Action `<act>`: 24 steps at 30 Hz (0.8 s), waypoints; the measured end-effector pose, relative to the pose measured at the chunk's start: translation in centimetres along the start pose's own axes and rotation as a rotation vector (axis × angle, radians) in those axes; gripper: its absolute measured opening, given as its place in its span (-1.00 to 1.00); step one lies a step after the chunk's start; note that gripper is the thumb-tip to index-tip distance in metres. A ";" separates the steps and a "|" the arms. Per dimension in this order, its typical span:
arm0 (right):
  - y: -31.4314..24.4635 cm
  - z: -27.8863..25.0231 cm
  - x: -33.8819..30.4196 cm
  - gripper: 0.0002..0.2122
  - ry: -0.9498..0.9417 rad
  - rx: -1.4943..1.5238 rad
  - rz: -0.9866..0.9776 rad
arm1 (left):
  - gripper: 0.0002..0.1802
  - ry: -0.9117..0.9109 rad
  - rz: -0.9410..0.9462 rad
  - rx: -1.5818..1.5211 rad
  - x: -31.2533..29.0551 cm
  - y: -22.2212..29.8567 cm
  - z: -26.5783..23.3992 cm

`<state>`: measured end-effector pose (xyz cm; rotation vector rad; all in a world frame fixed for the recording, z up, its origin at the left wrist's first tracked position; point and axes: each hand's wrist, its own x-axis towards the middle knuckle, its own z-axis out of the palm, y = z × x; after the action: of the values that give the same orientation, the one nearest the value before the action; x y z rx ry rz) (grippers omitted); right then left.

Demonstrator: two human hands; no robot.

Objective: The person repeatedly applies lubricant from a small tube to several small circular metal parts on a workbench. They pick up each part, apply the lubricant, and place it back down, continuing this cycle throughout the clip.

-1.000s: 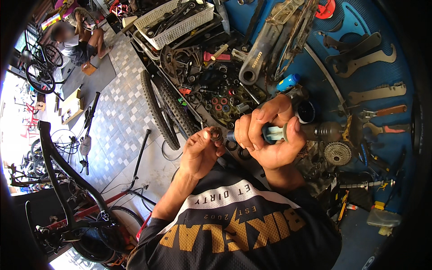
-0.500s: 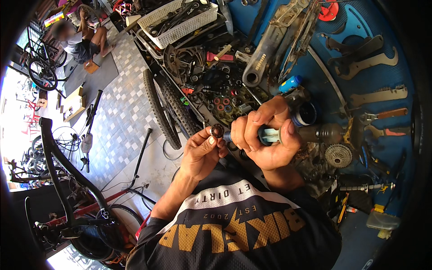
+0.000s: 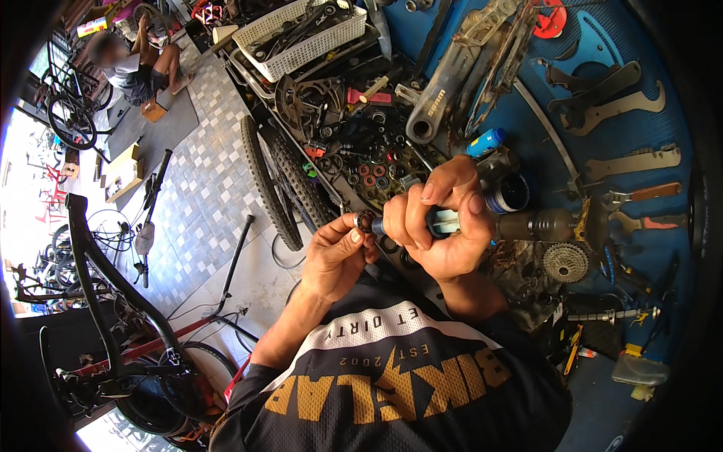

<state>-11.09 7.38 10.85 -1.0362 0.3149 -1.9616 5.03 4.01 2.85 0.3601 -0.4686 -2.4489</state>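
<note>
A small ring-shaped bearing [image 3: 364, 221] is pinched between the thumb and fingers of my left hand [image 3: 330, 256]. My right hand [image 3: 440, 245] wraps round a syringe-like tube with a pale green plunger [image 3: 446, 222]; its thumb bends over the plunger end. The tube's dark tip [image 3: 378, 226] points left and meets the bearing's right side, though whether it touches is too small to tell. Most of the tube is hidden by my fingers. Just beyond my right hand stands an open dark-blue jar [image 3: 512, 193].
Loose bearings, rings [image 3: 373, 175] and parts crowd the bench ahead. A crank arm [image 3: 433, 113], blue bottle [image 3: 486, 142] and cassette [image 3: 566, 262] lie nearby; wrenches [image 3: 617, 107] line the right. Left are tyres [image 3: 263, 181], a black bike frame [image 3: 102, 279] and a seated person [image 3: 139, 75].
My right thumb and fingers have drawn closer together, and less of the pale plunger shows. The bearing has turned more edge-on against the tube's tip.
</note>
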 end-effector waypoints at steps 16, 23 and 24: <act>-0.1 -0.4 -0.1 -0.53 -0.001 -0.054 -0.002 | -0.71 0.023 -0.077 0.025 0.2 -1.1 -0.1; 0.2 0.4 -1.0 -0.53 0.015 -0.043 0.039 | -0.72 0.052 -0.038 0.031 0.4 -1.4 -0.1; 0.2 0.3 -1.1 -0.53 0.011 -0.045 0.038 | -0.73 0.056 -0.034 0.031 0.4 -1.3 -0.1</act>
<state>-10.46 8.19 10.37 -1.0409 0.3843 -1.9347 4.03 4.71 2.12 0.4516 -0.4803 -2.4600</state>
